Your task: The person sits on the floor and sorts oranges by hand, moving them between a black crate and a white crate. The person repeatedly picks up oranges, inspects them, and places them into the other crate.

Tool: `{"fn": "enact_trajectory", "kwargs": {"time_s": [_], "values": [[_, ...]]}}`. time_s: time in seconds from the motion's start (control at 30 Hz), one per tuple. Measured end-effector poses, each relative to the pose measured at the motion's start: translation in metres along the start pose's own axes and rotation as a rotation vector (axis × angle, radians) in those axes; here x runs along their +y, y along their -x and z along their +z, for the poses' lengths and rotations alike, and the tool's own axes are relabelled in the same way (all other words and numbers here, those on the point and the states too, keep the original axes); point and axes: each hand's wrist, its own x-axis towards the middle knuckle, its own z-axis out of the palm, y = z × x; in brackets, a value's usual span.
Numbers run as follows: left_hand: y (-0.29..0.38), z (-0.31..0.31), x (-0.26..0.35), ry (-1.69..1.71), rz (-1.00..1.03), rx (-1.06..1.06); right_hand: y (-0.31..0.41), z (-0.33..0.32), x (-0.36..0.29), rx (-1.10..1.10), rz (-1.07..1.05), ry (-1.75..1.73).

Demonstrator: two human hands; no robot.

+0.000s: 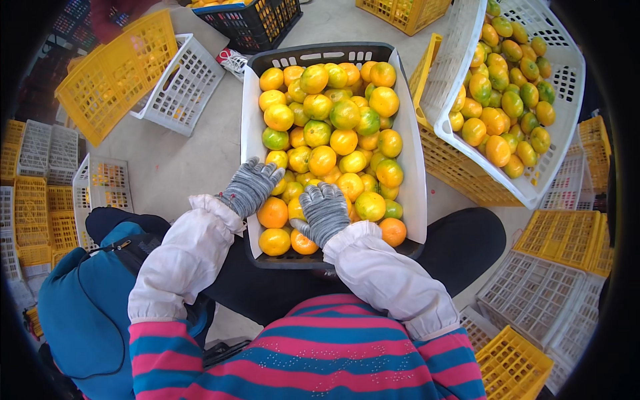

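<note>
A black plastic crate with white liner sheets along its sides stands before me, filled with yellow, orange and green mandarins. My left hand, in a grey striped glove, rests over the crate's left edge with its fingertips on the fruit. In the near half of the crate my right hand, gloved the same way, lies palm down on the mandarins. Whether either hand grips a fruit beneath it cannot be seen. Pale sleeve covers reach from both wrists up the forearms.
At the right, a tilted white crate of mandarins rests on a yellow crate. Yellow and white crates stand at the upper left, near another person's shoe. A person in teal is close on my left. Stacked crates stand lower right.
</note>
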Motion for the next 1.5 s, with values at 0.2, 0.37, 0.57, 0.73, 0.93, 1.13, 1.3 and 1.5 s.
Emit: {"fn": "enact_trajectory", "kwargs": {"time_s": [0.2, 0.37, 0.57, 0.73, 0.93, 1.13, 1.3, 1.5], "values": [[-0.006, -0.003, 0.003, 0.157, -0.120, -0.260, 0.002, -0.012, -0.003, -0.020, -0.002, 0.078], [-0.005, -0.001, 0.007, 0.093, -0.135, -0.082, -0.030, -0.058, 0.036, 0.164, 0.213, 0.051], [0.001, 0.009, 0.010, 0.107, -0.148, -0.051, -0.078, -0.118, 0.083, 0.246, 0.372, -0.057], [-0.001, 0.010, 0.011, 0.095, -0.177, 0.007, -0.060, -0.090, 0.046, 0.352, -0.042, -0.136], [-0.001, 0.004, 0.010, 0.164, -0.208, -0.010, -0.091, -0.029, 0.011, 0.140, -0.291, 0.125], [0.000, 0.001, 0.011, 0.138, -0.229, -0.101, -0.096, -0.053, 0.023, -0.247, -0.315, 0.075], [0.000, 0.001, 0.013, 0.131, -0.241, -0.055, -0.119, -0.057, -0.006, -0.120, -0.152, 0.302], [-0.001, 0.001, 0.013, 0.077, -0.216, -0.002, -0.118, -0.039, 0.009, -0.138, -0.287, 0.098]]}}
